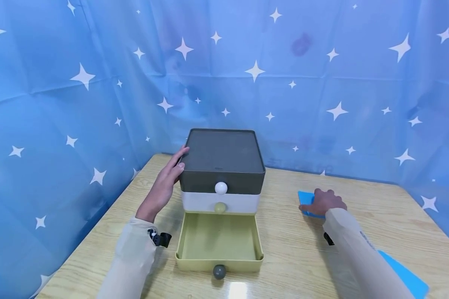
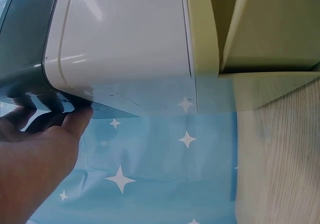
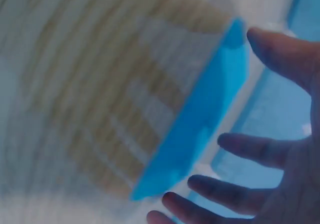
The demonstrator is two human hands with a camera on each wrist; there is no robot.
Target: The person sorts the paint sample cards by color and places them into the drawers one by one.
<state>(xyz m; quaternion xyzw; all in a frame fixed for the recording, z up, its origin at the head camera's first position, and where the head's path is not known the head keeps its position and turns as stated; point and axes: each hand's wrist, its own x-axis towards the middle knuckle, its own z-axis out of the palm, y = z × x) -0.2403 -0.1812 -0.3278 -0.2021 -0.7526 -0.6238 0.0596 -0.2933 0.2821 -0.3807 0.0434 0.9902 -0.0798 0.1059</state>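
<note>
A stacked drawer box stands on the wooden table, with a dark grey top tier (image 1: 223, 150), a white drawer (image 1: 198, 202) below it and a yellow-green bottom drawer (image 1: 218, 243) pulled out, bare inside. My left hand (image 1: 164, 182) rests against the left side of the dark tier, thumb at its upper edge; in the left wrist view its fingertips touch the dark wall. On the right, my right hand (image 1: 324, 202) hovers over a flat blue piece (image 1: 304, 197). The right wrist view shows its fingers spread beside the same blue piece (image 3: 200, 119), nothing gripped.
Another flat blue piece (image 1: 405, 274) lies at the front right, partly behind the right sleeve. The drawers carry round knobs: white (image 1: 221, 188), yellow-green (image 1: 220, 207) and grey (image 1: 219, 272). A blue star-patterned curtain (image 1: 224, 91) hangs behind and left of the table (image 1: 284, 253).
</note>
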